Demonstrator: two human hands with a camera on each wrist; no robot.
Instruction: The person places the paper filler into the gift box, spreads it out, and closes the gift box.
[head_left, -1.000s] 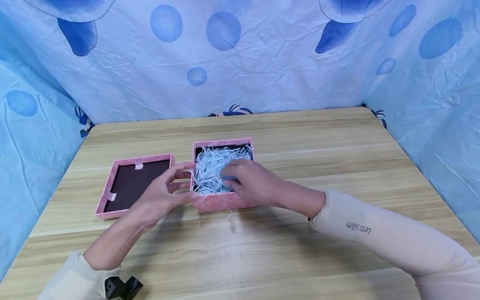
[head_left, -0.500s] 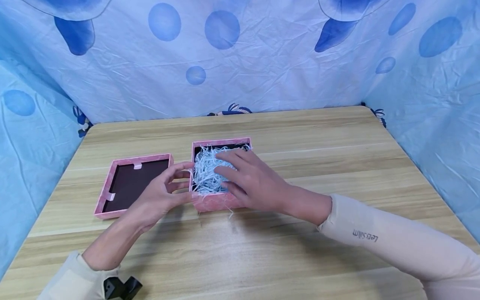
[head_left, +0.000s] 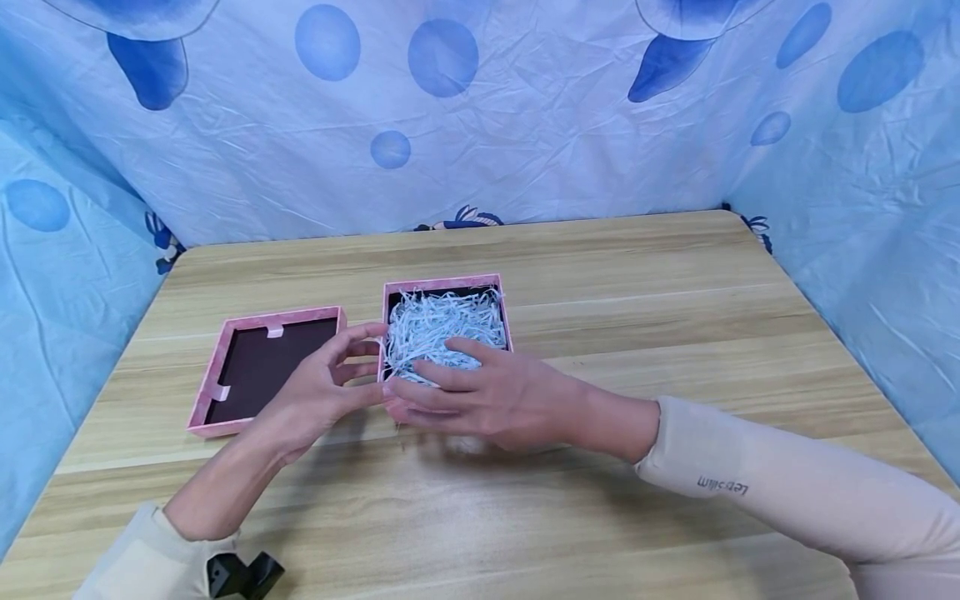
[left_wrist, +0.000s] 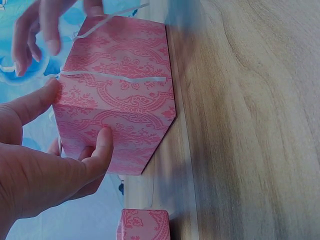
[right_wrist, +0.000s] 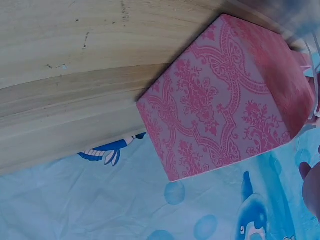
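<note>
A pink patterned gift box (head_left: pixel 442 281), its top uncovered, holds a heap of light-blue shredded paper (head_left: pixel 438 321). Beside its left wall is my left hand (head_left: pixel 318 396), relaxed fingertips touching the wall and thumb at the near-left corner. My right hand (head_left: pixel 498 400) lies across the near rim, fingers spread and partly over the paper, hiding most of the front wall. In the left wrist view a loose paper strand (left_wrist: pixel 125 78) hangs down the box's front, with blurred right-hand fingers (left_wrist: pixel 50 25) above. The right wrist view shows the box's patterned side (right_wrist: pixel 215 105).
Left of the box, the pink lid (head_left: pixel 273 362) lies with its dark inside up, partly behind my left hand. Both stand on a wood-grain table (head_left: pixel 675 317). A blue patterned curtain (head_left: pixel 525 125) surrounds the table's back and sides.
My right hand has lifted off the shredded paper, spread its fingers and come down toward the box's near rim. More of the paper shows. My left hand stays at the left wall.
</note>
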